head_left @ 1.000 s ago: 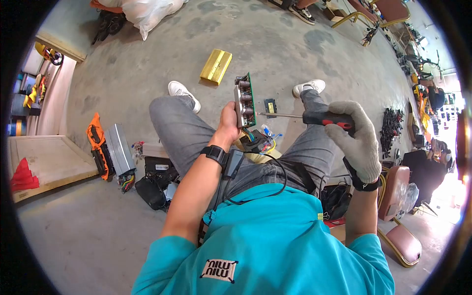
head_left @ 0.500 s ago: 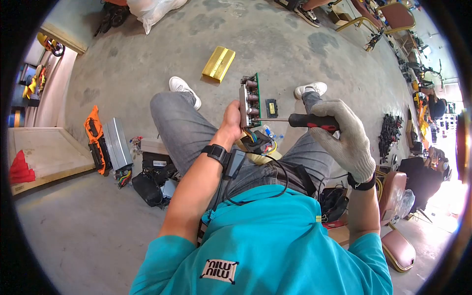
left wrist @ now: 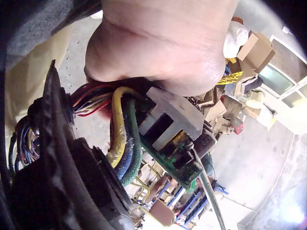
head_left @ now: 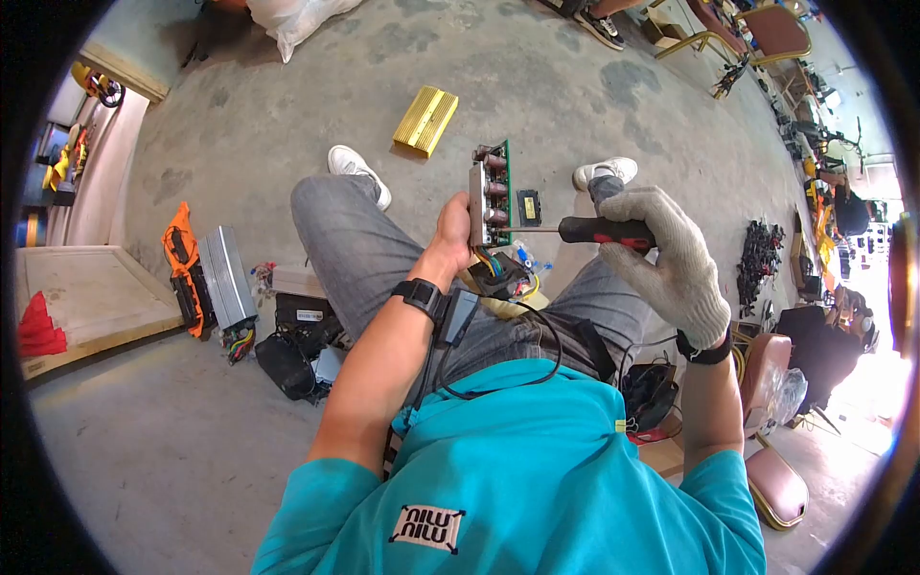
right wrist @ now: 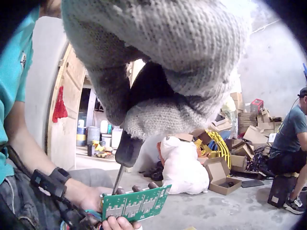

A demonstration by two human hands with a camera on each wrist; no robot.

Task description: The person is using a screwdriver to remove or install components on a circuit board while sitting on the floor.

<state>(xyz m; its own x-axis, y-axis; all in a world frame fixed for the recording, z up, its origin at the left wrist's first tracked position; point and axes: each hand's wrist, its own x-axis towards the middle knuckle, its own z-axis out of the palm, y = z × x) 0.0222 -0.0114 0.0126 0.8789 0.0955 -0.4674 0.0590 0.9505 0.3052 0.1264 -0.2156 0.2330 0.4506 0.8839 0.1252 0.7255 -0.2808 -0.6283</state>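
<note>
The bare left hand point(head_left: 454, 233) grips a green circuit board point(head_left: 509, 187) that has a metal bar and several round capacitors. In the right wrist view its fingertips point(right wrist: 118, 222) lie against the underside of the board point(right wrist: 136, 203). Curled round the black and red handle of a screwdriver point(head_left: 601, 232) is the gloved right hand point(head_left: 671, 259). The screwdriver's shaft point(left wrist: 209, 190) reaches the board's lower end, beside the metal block point(left wrist: 178, 115); its tip is hidden. Thick yellow, blue and green wires point(left wrist: 125, 139) run from that end toward a dark part.
A yellow finned case point(head_left: 425, 121) and a small black part point(head_left: 529, 207) lie on the floor between and beyond the shoes. At the left are a silver case point(head_left: 228, 278), an orange part point(head_left: 182, 259) and a wooden panel point(head_left: 96, 287). Another person point(right wrist: 290, 143) sits at the right.
The board and left hand have shifted slightly right. The gloved hand and screwdriver have moved left, the shaft now overlapping the board's lower end.
</note>
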